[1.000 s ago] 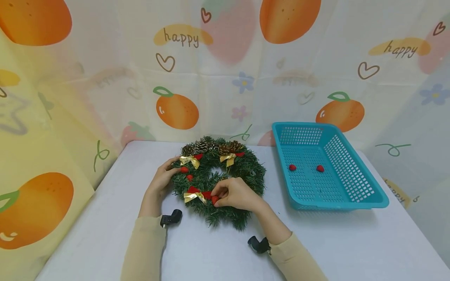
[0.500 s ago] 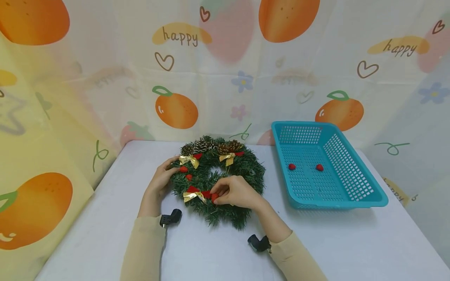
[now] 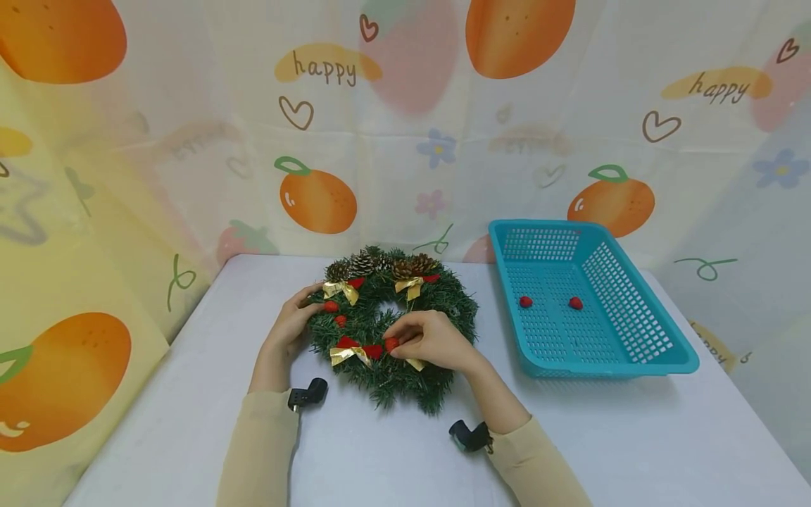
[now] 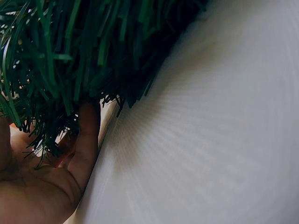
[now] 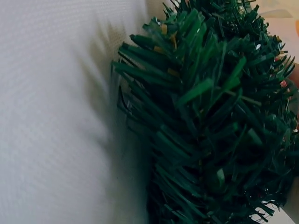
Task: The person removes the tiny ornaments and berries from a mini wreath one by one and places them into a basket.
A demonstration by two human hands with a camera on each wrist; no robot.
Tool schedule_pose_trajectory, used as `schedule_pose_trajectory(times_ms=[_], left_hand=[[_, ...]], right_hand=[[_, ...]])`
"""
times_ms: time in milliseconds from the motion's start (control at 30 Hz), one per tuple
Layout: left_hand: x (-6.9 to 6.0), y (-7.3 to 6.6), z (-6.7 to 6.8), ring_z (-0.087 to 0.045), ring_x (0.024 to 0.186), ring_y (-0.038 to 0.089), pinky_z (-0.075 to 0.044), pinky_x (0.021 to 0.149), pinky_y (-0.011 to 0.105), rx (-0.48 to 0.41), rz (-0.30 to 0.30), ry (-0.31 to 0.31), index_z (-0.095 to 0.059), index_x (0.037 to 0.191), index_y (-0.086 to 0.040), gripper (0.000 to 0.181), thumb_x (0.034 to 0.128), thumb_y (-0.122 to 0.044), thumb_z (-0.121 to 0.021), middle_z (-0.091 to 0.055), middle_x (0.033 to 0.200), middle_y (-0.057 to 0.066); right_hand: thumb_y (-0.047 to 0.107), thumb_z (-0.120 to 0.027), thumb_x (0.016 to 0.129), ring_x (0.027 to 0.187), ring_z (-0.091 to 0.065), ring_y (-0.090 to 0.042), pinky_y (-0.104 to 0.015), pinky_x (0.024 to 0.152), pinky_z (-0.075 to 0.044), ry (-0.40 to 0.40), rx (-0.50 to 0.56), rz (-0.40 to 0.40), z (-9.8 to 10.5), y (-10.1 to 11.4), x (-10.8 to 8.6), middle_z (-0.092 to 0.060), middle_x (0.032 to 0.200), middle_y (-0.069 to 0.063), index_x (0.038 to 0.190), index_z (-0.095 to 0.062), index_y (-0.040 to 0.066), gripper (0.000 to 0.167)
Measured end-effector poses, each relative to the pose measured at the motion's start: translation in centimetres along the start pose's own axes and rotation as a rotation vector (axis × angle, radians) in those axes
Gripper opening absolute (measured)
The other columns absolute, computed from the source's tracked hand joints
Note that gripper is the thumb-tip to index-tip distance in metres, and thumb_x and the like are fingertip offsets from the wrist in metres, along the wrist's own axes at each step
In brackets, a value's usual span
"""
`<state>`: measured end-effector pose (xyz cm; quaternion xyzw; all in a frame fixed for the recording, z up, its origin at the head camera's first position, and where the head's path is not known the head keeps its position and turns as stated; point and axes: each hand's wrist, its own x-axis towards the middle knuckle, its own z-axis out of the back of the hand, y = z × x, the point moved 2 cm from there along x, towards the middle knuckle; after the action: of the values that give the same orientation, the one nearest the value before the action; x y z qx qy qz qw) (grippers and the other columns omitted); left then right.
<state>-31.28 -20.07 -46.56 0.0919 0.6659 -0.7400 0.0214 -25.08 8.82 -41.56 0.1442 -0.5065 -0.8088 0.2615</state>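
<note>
A green wreath [image 3: 465, 310] lies on the white table, trimmed with pinecones [image 3: 362, 264], gold-and-red bows [image 3: 341, 290] and small red balls [image 3: 341, 321]. My left hand [image 3: 290, 322] holds the wreath's left edge; in the left wrist view its fingers [image 4: 86, 135] reach under the greenery. Over the lower part of the ring, my right hand [image 3: 436, 342] pinches a small red ball [image 3: 391, 344] between thumb and fingertips, close to the right end of the lower-left bow [image 3: 351, 352]. Another gold bow [image 3: 416, 364] shows partly beneath that hand. The right wrist view is mostly filled by wreath needles [image 5: 201, 116].
To the right stands a blue plastic basket [image 3: 611, 370] with two red balls, one on the left [image 3: 526, 301] and the other near the middle [image 3: 575, 303]. A fruit-printed curtain [image 3: 393, 176] hangs behind the table [image 3: 380, 458].
My right hand has shifted slightly up and to the right with the red ball, uncovering part of the gold bow beneath it. The left hand stays put on the wreath.
</note>
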Motion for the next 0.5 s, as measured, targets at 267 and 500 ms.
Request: schedule_pose_trajectory(times_ms=[267,500], left_hand=[[0.6,0.8,0.1,0.007,0.156,0.035,-0.007,0.128,0.053,0.007,-0.005,-0.007,-0.034,0.154,-0.010,0.056,0.0998,-0.009,-0.049,0.000,0.169,0.011],[1.4,2.0,0.5,0.003,0.156,0.033,-0.023,0.120,0.042,0.022,-0.006,-0.019,-0.035,0.154,-0.017,0.055,0.1010,-0.012,-0.049,-0.001,0.169,0.008]], right_hand=[[0.014,-0.075,0.086,0.087,-0.070,-0.014,-0.030,0.068,-0.058,-0.059,0.057,0.010,1.1,-0.3,-0.2,-0.075,0.103,-0.009,0.115,-0.073,0.012,0.029],[0.013,-0.074,0.087,0.093,-0.070,-0.017,-0.034,0.077,-0.060,-0.147,0.084,0.053,2.7,0.4,-0.8,-0.073,0.108,-0.013,0.117,-0.071,0.011,0.031]])
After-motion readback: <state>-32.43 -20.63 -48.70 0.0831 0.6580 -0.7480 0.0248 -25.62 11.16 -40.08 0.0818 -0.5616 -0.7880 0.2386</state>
